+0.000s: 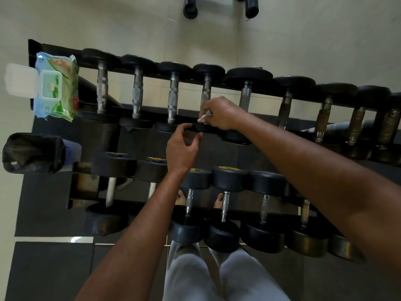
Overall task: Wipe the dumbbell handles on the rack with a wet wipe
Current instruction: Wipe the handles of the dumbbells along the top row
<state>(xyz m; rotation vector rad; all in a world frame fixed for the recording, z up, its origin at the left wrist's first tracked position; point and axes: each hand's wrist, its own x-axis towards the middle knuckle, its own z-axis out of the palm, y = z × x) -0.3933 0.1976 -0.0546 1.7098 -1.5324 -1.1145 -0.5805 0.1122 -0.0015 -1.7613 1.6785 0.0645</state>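
On the rack's (217,84) left end, the wipes pack (56,83) lies with its lid open.

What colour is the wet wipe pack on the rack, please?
Light blue and green with a white lid, seen in the head view: wet wipe pack.

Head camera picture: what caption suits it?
Right hand wipes a top-row dumbbell handle with a wet wipe.

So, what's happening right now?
Right hand pinching wet wipe on fourth dumbbell handle, top row. Left hand steadying its near head. Nothing blocking.
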